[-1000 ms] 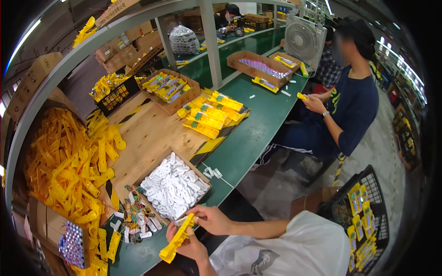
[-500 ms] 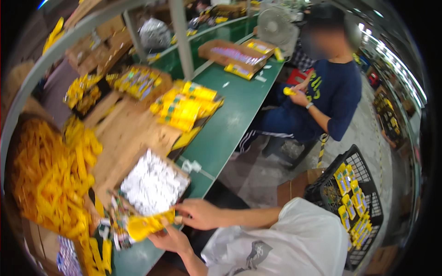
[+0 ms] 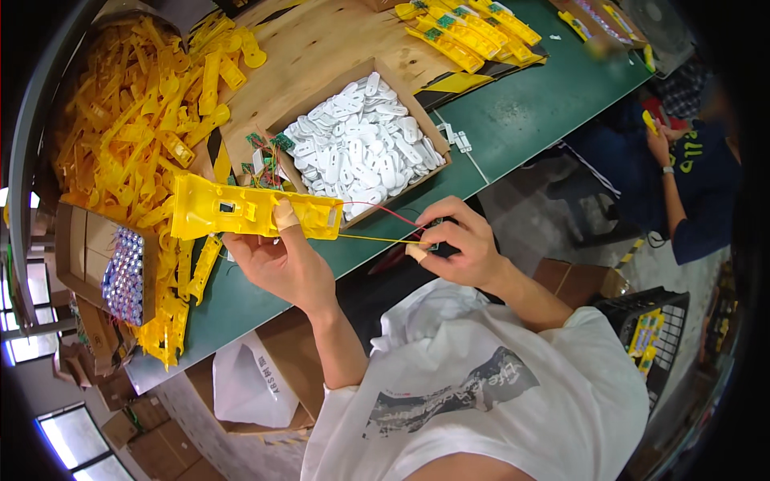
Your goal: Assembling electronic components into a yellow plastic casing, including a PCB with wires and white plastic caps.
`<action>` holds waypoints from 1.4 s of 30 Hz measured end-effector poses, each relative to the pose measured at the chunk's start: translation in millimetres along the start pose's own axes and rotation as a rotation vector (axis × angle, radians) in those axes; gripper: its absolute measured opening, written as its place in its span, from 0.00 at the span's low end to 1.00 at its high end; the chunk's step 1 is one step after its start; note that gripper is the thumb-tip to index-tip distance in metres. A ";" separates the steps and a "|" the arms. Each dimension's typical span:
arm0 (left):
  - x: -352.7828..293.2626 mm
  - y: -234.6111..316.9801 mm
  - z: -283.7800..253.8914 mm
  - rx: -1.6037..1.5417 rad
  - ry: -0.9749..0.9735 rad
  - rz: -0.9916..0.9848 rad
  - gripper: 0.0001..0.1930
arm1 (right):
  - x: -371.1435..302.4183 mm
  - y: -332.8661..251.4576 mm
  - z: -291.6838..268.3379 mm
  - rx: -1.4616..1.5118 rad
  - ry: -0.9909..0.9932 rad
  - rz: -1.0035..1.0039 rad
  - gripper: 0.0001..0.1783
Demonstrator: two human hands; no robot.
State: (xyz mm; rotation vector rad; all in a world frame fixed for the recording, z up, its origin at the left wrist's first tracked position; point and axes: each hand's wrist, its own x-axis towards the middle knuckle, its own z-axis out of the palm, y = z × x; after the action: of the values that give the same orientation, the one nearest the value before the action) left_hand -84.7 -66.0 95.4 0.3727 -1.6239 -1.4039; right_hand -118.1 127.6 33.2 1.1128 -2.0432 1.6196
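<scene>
A yellow plastic flashlight-shaped shell half lies lengthwise in my left hand, its hollow side up and the thumb pressed on its inner edge. The thumb has a tan wrap on it. From the shell's right end, a red and a yellow wire run across to my right hand. There the fingers pinch the wires' ends; a small dark part among them is mostly hidden. Just beyond the shell sits a cardboard box of white oval plastic pieces. Wired green circuit boards lie beside it.
A big heap of yellow shells covers the left. Silvery-purple cylindrical cells fill a carton near it. Shells with green boards lie at the back. Right of the green table, a co-worker sits; a black crate stands nearby.
My view has swung, so the table fills more of it. My right hand has drawn away from the shell, with wires now stretched between. The shell is turned hollow side up.
</scene>
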 end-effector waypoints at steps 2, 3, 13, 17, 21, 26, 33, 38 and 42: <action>1.1 -0.6 -0.6 0.016 -0.012 0.003 0.22 | -1.8 6.0 1.0 0.108 0.030 0.022 0.16; 3.2 -3.3 0.7 0.038 0.020 0.046 0.19 | -0.7 8.1 -0.4 0.111 0.042 0.029 0.16; -7.0 -3.2 -7.0 0.063 -0.295 -0.228 0.35 | 15.9 8.5 -4.3 0.221 0.119 0.013 0.17; -16.4 -24.4 -24.1 0.111 -0.718 -0.266 0.26 | 26.9 7.8 -9.4 0.410 -0.038 0.297 0.13; -33.8 -31.4 -30.3 -0.039 -0.755 -0.474 0.12 | 38.0 13.2 -11.7 0.446 -0.455 0.592 0.15; -47.3 -39.3 -23.4 -0.101 -0.610 -0.472 0.06 | 34.4 21.6 4.3 0.761 -0.426 0.776 0.16; -55.0 -40.0 -20.7 -0.155 -0.369 -0.561 0.05 | 18.8 14.8 11.1 0.653 -0.281 0.767 0.12; -61.3 -49.5 -18.3 -0.173 -0.315 -0.402 0.04 | 2.6 9.4 31.9 0.840 -0.341 0.812 0.09; -60.2 -46.9 -16.2 -0.050 -0.279 -0.261 0.04 | 2.5 3.3 37.6 0.994 -0.328 0.855 0.08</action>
State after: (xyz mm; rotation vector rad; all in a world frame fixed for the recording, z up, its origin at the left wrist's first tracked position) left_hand -55.8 -46.2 25.7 0.3826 -1.8086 -1.7530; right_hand -113.8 92.1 20.8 0.7573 -2.0257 3.2992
